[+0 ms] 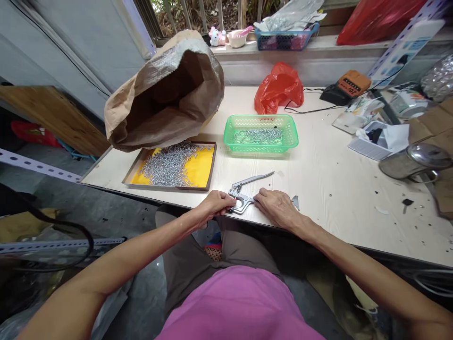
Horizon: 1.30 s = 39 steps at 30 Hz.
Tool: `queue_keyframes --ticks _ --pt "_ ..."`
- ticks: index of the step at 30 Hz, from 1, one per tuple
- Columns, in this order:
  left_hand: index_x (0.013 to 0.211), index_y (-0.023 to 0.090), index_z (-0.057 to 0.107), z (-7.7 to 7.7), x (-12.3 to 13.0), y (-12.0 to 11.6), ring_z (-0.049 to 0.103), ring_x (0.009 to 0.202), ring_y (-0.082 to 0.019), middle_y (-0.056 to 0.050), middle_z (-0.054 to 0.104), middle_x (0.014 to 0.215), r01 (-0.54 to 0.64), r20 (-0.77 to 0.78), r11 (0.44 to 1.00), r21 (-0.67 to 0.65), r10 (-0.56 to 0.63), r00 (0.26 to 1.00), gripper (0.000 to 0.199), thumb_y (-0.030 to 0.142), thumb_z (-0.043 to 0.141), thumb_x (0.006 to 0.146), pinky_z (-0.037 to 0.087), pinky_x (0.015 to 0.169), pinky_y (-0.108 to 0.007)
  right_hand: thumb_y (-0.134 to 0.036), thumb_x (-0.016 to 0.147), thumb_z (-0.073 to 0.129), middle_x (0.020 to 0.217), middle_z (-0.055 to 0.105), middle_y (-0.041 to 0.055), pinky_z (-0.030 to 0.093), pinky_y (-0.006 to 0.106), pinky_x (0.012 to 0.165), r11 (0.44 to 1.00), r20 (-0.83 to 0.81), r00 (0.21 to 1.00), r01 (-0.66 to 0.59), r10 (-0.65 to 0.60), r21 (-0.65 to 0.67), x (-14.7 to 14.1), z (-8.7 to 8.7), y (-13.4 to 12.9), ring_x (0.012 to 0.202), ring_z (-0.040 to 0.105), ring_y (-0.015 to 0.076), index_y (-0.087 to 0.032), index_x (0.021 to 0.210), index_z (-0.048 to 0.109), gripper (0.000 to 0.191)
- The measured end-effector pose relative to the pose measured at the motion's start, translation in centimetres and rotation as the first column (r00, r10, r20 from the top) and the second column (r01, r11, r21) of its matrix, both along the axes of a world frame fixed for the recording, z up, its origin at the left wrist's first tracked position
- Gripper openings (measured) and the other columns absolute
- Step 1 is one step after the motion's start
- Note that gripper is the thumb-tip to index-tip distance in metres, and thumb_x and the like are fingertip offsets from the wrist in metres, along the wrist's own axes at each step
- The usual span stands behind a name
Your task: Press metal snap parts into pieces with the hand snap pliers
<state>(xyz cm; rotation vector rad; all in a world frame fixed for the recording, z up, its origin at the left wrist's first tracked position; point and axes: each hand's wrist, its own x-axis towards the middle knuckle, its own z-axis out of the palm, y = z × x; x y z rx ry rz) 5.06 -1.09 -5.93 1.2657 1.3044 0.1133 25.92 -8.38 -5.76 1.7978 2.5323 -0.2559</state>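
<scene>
A pair of grey metal hand pliers [252, 180] with a spring and a rounded, C-shaped jaw lies at the table's front edge, its upper handle raised. My left hand [216, 204] is closed in a pinch at the jaw end; whatever small piece sits in its fingertips is too hidden to name. Over the lower handle, my right hand [278, 206] is wrapped, and the handle's flared end shows past it. Many small silvery metal pieces [166, 165] are heaped in a yellow-lined tray [213, 165] to the left. Similar pieces lie in a green plastic basket [261, 148] behind the pliers.
A large brown paper bag [141, 113] leans open above the tray. Behind the basket sits a red plastic bag [279, 87]. An orange-and-black charger [348, 87], a white box [371, 140] and a metal jug [406, 163] stand on the right. A blue basket [286, 40] rests on the sill.
</scene>
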Motion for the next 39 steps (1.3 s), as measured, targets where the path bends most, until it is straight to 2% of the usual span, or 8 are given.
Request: queue_keyframes --ticks 7,16,19,22,26,29,36,39 --pt "0.061 0.014 0.057 0.3 0.0 0.6 0.034 0.035 -0.004 0.006 0.049 0.045 0.038 -0.068 0.998 -0.056 -0.042 0.997 0.024 0.031 0.071 0.070 0.018 0.037 -0.020 -0.028 0.100 0.036 0.097 0.062 0.0089 0.034 0.029 0.066 1.000 -0.018 1.000 0.018 -0.018 -0.014 0.0 -0.3 -0.1 0.085 0.058 0.0183 -0.016 0.099 0.062 0.029" --pt "0.053 0.013 0.055 1.3 0.4 1.8 0.032 0.031 -0.003 0.006 0.045 0.035 0.214 -0.157 0.964 -0.156 -0.238 0.958 0.029 0.027 0.069 0.075 0.020 0.036 -0.017 -0.028 0.100 0.036 0.097 0.063 0.0080 0.035 0.029 0.064 1.000 -0.017 0.999 0.029 -0.029 -0.010 -0.3 -0.2 -0.3 0.084 0.058 0.0177 -0.016 0.097 0.063 0.030" --pt "0.052 0.014 0.055 1.4 0.5 1.7 0.033 0.031 -0.003 0.005 0.045 0.035 0.226 -0.165 0.962 -0.154 -0.251 0.954 0.030 0.027 0.070 0.074 0.022 0.036 -0.017 -0.028 0.100 0.035 0.097 0.063 0.0086 0.038 0.030 0.067 0.999 -0.024 0.999 0.031 -0.031 -0.024 -0.2 0.0 -0.4 0.085 0.058 0.0186 -0.016 0.097 0.063 0.031" --pt "0.052 0.014 0.055 1.5 0.5 1.6 0.034 0.032 -0.004 0.006 0.045 0.035 0.223 -0.171 0.965 -0.141 -0.245 0.954 0.030 0.027 0.068 0.075 0.023 0.037 -0.017 -0.039 0.096 0.044 0.116 0.060 0.0119 0.041 0.033 0.078 0.999 -0.079 0.997 0.003 0.000 0.033 0.8 -0.3 0.0 0.099 0.056 0.0229 -0.018 0.108 0.062 0.030" --pt "0.053 0.014 0.055 1.6 0.4 1.4 0.035 0.033 -0.004 0.006 0.045 0.035 0.232 -0.185 0.963 -0.137 -0.255 0.949 0.029 0.027 0.068 0.076 0.024 0.037 -0.018 -0.069 0.077 0.058 0.148 0.034 0.0211 0.035 0.049 0.097 0.993 -0.072 0.997 -0.006 0.015 0.121 3.0 -1.2 1.8 0.130 0.034 0.0394 -0.016 0.140 0.041 0.084" --pt "0.053 0.014 0.056 1.7 0.5 1.2 0.035 0.033 -0.004 0.006 0.044 0.035 0.231 -0.195 0.965 -0.127 -0.253 0.948 0.030 0.029 0.068 0.075 0.024 0.038 -0.018 -0.078 0.069 0.057 0.143 0.040 0.0219 0.032 0.053 0.099 0.996 -0.032 0.998 -0.047 0.049 0.079 3.8 -1.4 3.2 0.131 0.032 0.0422 -0.014 0.143 0.036 0.101" --pt "0.052 0.016 0.052 1.7 0.2 0.8 0.034 0.035 -0.005 0.006 0.043 0.037 0.260 -0.210 0.962 -0.085 -0.273 0.939 0.034 0.034 0.067 0.076 0.025 0.040 -0.020 -0.072 0.074 0.058 0.121 0.059 0.0179 0.033 0.048 0.091 0.995 -0.001 0.999 -0.048 0.048 0.084 3.2 -0.9 3.3 0.109 0.050 0.0351 -0.016 0.135 0.045 0.084" --pt "0.056 0.015 0.056 2.0 0.0 0.1 0.041 0.041 -0.009 0.003 0.048 0.044 0.358 -0.351 0.930 0.086 -0.308 0.884 0.035 0.038 0.062 0.081 0.031 0.045 -0.022 -0.060 0.081 0.060 0.114 0.062 0.0146 0.031 0.048 0.091 0.994 0.012 0.999 -0.042 0.041 0.100 2.8 -0.9 2.6 0.103 0.053 0.0317 -0.018 0.132 0.047 0.068"
